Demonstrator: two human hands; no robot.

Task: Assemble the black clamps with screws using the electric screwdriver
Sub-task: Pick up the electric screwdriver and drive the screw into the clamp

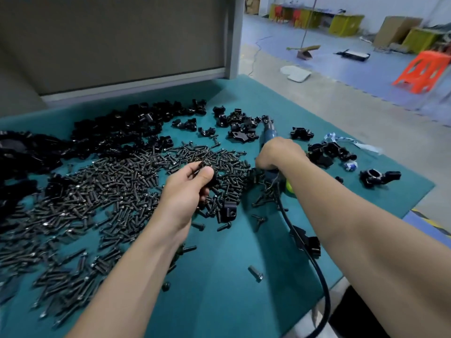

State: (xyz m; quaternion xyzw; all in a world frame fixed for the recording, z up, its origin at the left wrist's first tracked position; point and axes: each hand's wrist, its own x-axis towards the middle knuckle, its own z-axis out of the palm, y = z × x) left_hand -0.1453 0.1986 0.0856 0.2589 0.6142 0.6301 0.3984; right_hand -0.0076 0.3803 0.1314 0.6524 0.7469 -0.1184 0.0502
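My left hand [192, 185] hovers over the heap of black screws [117, 191] and holds a black clamp piece [212, 179], with a screw [198, 166] pinched between thumb and fingers. My right hand [280, 153] grips the blue electric screwdriver [268, 134], which lies flat on the green mat with its tip pointing away from me. Its black cable [307, 259] runs back toward me. A big pile of black clamps [117, 129] lies at the back left. A single clamp piece [228, 211] sits just below my left hand.
Assembled clamps [327, 153] lie right of the screwdriver, one more clamp [379, 176] near the mat's right edge [415, 201]. Loose screws [255, 273] dot the near mat. A grey panel [109, 45] stands behind. An orange stool [424, 70] is on the floor.
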